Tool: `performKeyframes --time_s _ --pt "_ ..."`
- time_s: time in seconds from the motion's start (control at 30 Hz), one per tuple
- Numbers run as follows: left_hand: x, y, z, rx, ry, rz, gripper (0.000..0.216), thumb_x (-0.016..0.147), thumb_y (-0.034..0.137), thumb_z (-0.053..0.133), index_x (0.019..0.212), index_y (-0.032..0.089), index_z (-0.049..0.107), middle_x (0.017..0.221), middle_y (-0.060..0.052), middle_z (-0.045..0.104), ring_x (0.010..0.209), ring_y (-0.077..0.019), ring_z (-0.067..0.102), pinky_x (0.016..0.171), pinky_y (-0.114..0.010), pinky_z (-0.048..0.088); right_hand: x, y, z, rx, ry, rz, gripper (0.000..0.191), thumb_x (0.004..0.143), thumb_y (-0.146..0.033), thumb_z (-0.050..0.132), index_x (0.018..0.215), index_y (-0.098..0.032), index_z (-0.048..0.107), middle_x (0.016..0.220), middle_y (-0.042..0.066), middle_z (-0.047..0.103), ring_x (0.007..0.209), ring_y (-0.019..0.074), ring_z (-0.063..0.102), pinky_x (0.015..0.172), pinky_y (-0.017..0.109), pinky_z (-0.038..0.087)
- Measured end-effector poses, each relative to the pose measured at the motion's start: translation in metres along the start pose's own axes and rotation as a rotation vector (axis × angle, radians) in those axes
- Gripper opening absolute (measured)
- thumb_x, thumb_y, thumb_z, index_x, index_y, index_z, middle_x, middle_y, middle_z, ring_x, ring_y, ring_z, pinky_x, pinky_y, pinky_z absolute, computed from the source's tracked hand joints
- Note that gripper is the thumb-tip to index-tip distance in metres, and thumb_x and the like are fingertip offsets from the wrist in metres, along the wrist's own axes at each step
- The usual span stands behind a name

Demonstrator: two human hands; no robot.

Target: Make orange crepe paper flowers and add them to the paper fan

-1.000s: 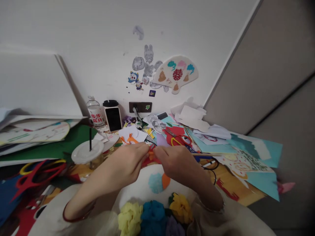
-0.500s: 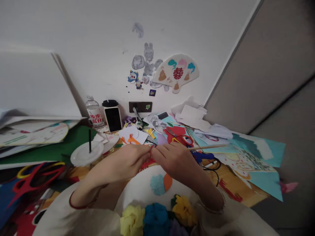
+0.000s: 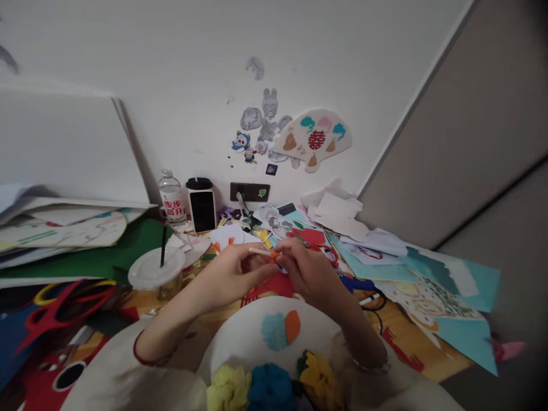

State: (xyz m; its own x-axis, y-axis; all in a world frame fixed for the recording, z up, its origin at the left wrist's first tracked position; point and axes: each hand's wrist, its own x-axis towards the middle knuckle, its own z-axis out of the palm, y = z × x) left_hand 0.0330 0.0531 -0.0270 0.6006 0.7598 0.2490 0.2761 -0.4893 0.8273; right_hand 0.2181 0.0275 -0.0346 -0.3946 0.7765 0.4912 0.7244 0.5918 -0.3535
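A pale wooden stick (image 3: 258,251) meets a bright orange paper scrap (image 3: 273,256). Nearer the viewer, a white paper disc (image 3: 240,337) bears a pale blue patch (image 3: 274,331) and an orange leaf shape (image 3: 293,326), above a yellow crepe-paper flower (image 3: 229,388) and a deep blue one (image 3: 270,388). Toward the worktop's (image 3: 411,337) left edge lie a dark green sheet (image 3: 137,240) and red-and-yellow scissors (image 3: 64,311); a turquoise sheet (image 3: 466,337) reaches past its right edge. The worktop shows honey-brown grain. A cream fan (image 3: 314,140) on the wall carries a red character and teal and pink clouds.
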Motion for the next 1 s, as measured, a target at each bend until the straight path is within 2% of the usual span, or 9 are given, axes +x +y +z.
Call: performKeyframes --time_s 0.13,0.3,0.47,0.7,0.8,0.87,1.0 --pt "0.003 -0.004 0.005 -0.178 0.058 0.009 0.021 0.08 0.033 0.061 0.072 0.014 0.057 0.065 0.003 0.048 0.055 -0.0077 0.044 0.049 -0.02 0.034 -0.003 0.001 -0.002 0.138 -0.008 0.013 0.014 0.094 -0.027 0.04 0.107 -0.021 0.041 0.086 0.003 0.065 0.073 0.0163 0.061 0.063 0.026 0.041" --pt "0.003 -0.001 0.006 -0.316 0.076 -0.049 0.021 0.075 0.034 0.066 0.077 0.013 0.062 0.069 0.0 0.057 0.059 -0.0109 0.056 0.054 -0.021 0.043 -0.003 0.004 -0.006 0.162 0.096 -0.011 0.01 0.09 -0.02 0.05 0.1 -0.022 0.05 0.091 0.003 0.066 0.083 0.0157 0.062 0.071 0.026 0.044" --pt "0.006 0.0 0.011 -0.486 0.134 -0.094 0.021 0.07 0.03 0.072 0.081 0.014 0.065 0.074 -0.001 0.065 0.066 -0.0127 0.063 0.062 -0.022 0.05 -0.003 0.008 -0.007 0.095 0.164 -0.056 0.008 0.09 -0.023 0.052 0.097 -0.021 0.056 0.087 0.003 0.067 0.08 0.0157 0.062 0.068 0.025 0.043" --pt "0.005 -0.002 0.015 -0.505 0.286 -0.105 0.017 0.071 0.028 0.072 0.077 0.012 0.067 0.07 -0.003 0.071 0.065 -0.0137 0.067 0.065 -0.022 0.055 -0.005 0.006 -0.01 0.056 0.211 -0.102 0.011 0.092 -0.024 0.05 0.098 -0.02 0.058 0.082 0.002 0.067 0.071 0.0137 0.061 0.065 0.023 0.041" --pt "0.005 -0.002 0.015 -0.473 0.347 -0.09 0.015 0.071 0.026 0.071 0.073 0.012 0.066 0.061 -0.002 0.069 0.058 -0.0128 0.066 0.059 -0.02 0.054 -0.006 0.003 -0.012 0.106 0.178 -0.053 0.013 0.092 -0.025 0.048 0.1 -0.021 0.057 0.076 0.001 0.065 0.063 0.0119 0.057 0.061 0.023 0.04" --pt "0.004 -0.002 0.015 -0.458 0.367 -0.076 0.013 0.07 0.024 0.071 0.072 0.012 0.065 0.06 -0.002 0.069 0.057 -0.0128 0.066 0.058 -0.02 0.053 -0.007 0.002 -0.013 0.216 0.108 0.008 0.014 0.093 -0.024 0.045 0.105 -0.021 0.053 0.071 -0.001 0.063 0.059 0.0105 0.054 0.059 0.022 0.038" --pt "0.005 -0.003 0.014 -0.421 0.393 -0.069 0.013 0.07 0.024 0.069 0.077 0.013 0.066 0.062 -0.001 0.07 0.057 -0.0132 0.066 0.055 -0.019 0.052 -0.007 0.002 -0.016 0.618 -0.164 0.096 0.007 0.094 -0.025 0.04 0.1 -0.022 0.037 0.062 -0.006 0.056 0.052 0.0083 0.046 0.053 0.019 0.037"
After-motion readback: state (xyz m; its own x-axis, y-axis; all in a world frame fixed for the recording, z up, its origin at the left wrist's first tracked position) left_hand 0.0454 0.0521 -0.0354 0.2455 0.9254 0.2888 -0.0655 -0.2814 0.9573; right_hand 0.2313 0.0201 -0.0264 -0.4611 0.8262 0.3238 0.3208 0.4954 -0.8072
